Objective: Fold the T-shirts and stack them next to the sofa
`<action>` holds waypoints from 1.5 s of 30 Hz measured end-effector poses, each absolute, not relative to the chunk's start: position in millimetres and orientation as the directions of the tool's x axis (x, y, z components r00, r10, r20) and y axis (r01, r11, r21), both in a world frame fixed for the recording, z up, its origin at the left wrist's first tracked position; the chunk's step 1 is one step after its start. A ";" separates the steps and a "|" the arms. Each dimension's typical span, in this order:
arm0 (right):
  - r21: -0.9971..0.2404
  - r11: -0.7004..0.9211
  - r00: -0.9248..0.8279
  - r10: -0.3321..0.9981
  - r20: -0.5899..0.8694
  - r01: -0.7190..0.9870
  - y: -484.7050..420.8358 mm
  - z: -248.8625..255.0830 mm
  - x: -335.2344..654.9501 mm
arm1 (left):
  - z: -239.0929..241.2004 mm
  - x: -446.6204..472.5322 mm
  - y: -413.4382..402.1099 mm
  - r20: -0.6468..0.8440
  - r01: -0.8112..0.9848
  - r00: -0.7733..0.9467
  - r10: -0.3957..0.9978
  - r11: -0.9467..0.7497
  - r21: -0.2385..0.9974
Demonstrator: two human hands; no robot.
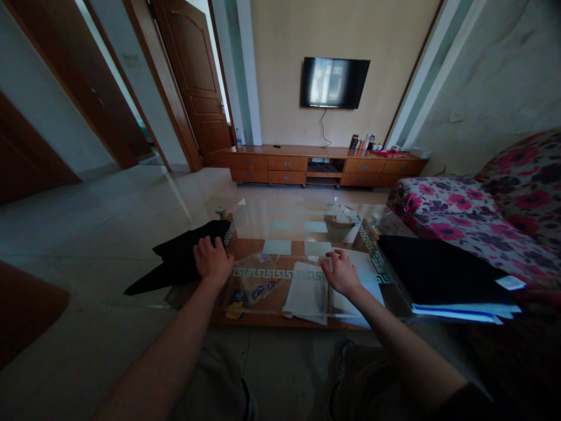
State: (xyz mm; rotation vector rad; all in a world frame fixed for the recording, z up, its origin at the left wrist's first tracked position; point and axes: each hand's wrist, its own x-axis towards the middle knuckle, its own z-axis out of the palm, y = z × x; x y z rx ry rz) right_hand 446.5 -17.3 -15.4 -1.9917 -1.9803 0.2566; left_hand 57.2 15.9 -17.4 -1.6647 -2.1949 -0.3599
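Observation:
My left hand (pixel 213 258) rests on a black folded cloth (pixel 179 251) at the left end of a glass table (pixel 254 234); its fingers are spread apart over the dark fabric. The cloth's pointed corners stick out past the table's left side. Over the middle right of the glass is my right hand (pixel 342 271), fingers apart and slightly bent, with nothing in them. Whether its fingertips touch the glass I cannot tell. A stack of black cloths (pixel 442 269) lies at the right end, with white and blue layers below and a white label at its edge.
Under the glass, white papers (pixel 307 289) and a clear plastic bag (pixel 258 289) lie on a lower wooden shelf. To the right stands a flowered sofa (pixel 447 196). A low wooden cabinet (pixel 287 164) and a wall-mounted television (pixel 335 83) are ahead.

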 end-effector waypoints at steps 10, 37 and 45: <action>-0.495 0.114 -0.085 0.993 0.081 0.861 0.8 -35.0 454.6 | -40.6 30.2 26.7 0.375 0.938 -0.346 0.860 0.317 0.138; -0.978 -0.059 -0.023 0.998 -0.055 -0.202 -24.1 -3.3 442.7 | -27.2 226.0 -3.8 0.000 -0.014 0.182 0.983 0.003 1.000; -0.927 0.313 -0.078 0.950 0.304 0.206 -24.2 -13.9 420.0 | -23.3 228.1 -15.8 0.012 -0.155 0.305 0.952 0.037 0.987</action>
